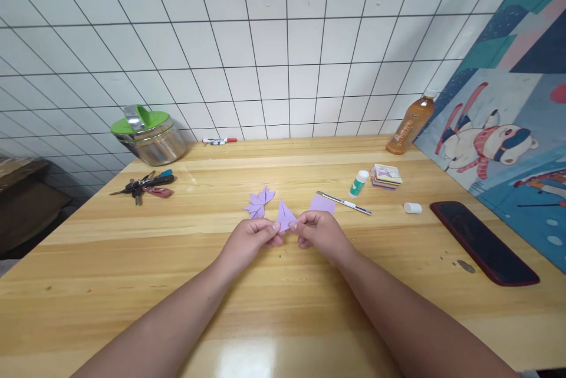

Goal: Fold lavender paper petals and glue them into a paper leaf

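Observation:
Between my two hands is a small folded piece of purple paper (285, 215), pointed at the top with a dark slit down its middle. My left hand (254, 235) pinches its lower left corner between thumb and fingers. On the lower right corner, my right hand (321, 232) has a similar pinch. Just beyond my left hand lie joined purple folded paper petals (258, 203). A flat purple paper sheet (322, 204) rests past my right hand, with a slim silver pen-like tool (345, 203) lying across its upper edge.
To the right stand a glue stick (358, 184), a paper stack (386, 176), a white cap (413, 208), a phone (484, 242) and a tilted tea bottle (411, 124). At left are keys (144, 186) and a green-lidded steel pot (152, 137); a marker (219, 141) lies by the wall.

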`<action>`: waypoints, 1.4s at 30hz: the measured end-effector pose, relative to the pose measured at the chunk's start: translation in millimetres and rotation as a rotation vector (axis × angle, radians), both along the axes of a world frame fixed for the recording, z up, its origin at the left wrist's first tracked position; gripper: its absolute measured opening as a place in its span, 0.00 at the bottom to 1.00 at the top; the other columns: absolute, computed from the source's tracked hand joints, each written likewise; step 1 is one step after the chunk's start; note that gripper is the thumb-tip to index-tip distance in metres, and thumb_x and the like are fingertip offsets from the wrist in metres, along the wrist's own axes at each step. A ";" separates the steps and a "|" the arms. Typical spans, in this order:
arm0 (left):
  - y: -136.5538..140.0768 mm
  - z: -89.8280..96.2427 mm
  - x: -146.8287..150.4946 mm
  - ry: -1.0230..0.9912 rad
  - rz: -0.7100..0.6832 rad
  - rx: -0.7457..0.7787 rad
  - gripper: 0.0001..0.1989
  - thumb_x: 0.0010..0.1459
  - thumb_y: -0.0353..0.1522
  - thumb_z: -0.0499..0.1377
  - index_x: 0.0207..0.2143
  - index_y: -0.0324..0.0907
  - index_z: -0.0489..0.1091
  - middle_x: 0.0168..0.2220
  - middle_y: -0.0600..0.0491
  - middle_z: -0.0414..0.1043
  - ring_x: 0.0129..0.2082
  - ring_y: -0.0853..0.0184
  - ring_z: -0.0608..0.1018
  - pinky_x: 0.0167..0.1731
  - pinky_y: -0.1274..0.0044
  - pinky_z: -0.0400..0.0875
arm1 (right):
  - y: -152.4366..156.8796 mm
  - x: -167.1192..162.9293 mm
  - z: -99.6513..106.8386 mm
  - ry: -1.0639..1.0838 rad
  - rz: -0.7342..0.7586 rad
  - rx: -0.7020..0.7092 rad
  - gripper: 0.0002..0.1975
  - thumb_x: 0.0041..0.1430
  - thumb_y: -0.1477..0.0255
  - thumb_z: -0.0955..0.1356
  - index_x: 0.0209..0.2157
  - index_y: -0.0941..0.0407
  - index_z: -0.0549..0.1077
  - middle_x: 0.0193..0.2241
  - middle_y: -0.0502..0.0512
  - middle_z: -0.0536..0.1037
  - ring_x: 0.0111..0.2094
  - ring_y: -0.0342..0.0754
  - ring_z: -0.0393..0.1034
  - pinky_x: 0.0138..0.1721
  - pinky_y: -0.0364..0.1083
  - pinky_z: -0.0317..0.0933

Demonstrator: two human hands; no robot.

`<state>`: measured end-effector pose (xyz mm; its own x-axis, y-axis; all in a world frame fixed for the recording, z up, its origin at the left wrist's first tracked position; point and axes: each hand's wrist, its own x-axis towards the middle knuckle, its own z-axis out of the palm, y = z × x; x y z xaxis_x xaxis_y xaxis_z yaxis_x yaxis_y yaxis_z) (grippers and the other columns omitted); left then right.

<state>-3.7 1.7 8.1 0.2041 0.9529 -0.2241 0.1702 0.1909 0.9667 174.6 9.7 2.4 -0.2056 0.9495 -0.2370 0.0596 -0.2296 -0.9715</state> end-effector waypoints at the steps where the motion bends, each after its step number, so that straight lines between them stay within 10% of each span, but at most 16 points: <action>1: 0.6 0.6 -1.0 -0.010 -0.011 -0.025 0.20 0.47 0.47 0.60 0.27 0.37 0.74 0.26 0.46 0.76 0.26 0.65 0.76 0.31 0.74 0.69 | 0.5 0.6 -0.1 -0.007 -0.005 -0.008 0.14 0.42 0.61 0.71 0.22 0.59 0.71 0.15 0.47 0.69 0.19 0.39 0.65 0.22 0.40 0.65; 17: -0.7 -11.2 -0.7 0.242 -0.152 0.261 0.15 0.52 0.40 0.57 0.20 0.39 0.71 0.19 0.55 0.69 0.21 0.70 0.69 0.25 0.79 0.61 | -1.4 -1.8 -4.7 -0.061 0.071 0.056 0.14 0.40 0.63 0.73 0.21 0.58 0.69 0.15 0.45 0.68 0.18 0.39 0.63 0.22 0.40 0.62; 42: 5.1 -13.7 -3.6 0.045 -0.053 0.180 0.14 0.53 0.41 0.57 0.27 0.38 0.71 0.24 0.54 0.71 0.26 0.69 0.71 0.30 0.78 0.63 | -0.4 4.5 0.5 -0.095 0.099 0.015 0.13 0.41 0.63 0.72 0.20 0.59 0.71 0.14 0.47 0.70 0.19 0.41 0.65 0.24 0.41 0.63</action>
